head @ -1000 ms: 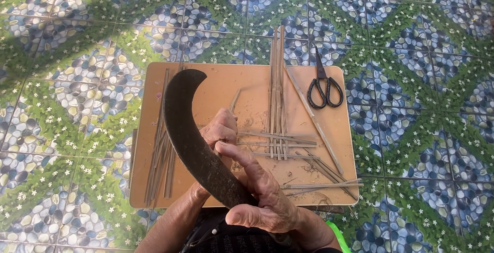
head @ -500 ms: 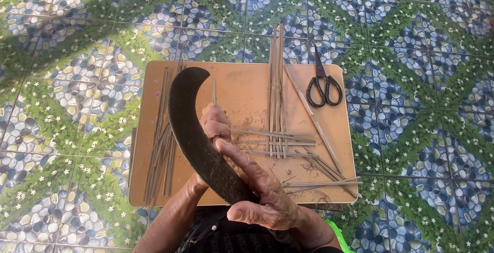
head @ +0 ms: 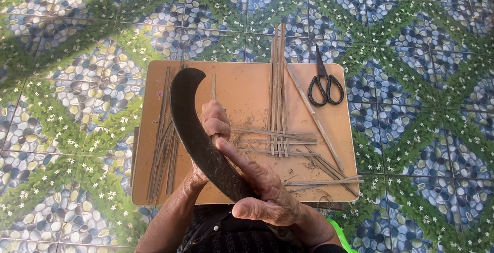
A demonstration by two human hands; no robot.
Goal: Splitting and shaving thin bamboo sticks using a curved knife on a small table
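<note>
Right hand [head: 267, 196] grips the curved dark blade [head: 198, 129] near its handle, index finger along the spine to steady it, while the closed left hand [head: 213, 121] pinches 1 bamboo strip [head: 213, 85] upright against the edge, above the board's [head: 242, 85] centre, scissors [head: 324, 85] at its far-right corner.

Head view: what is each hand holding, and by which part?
The right hand grips the curved knife at its handle end, forefinger along the blade. The left hand pinches a thin bamboo strip near its lower end, against the blade.
</note>
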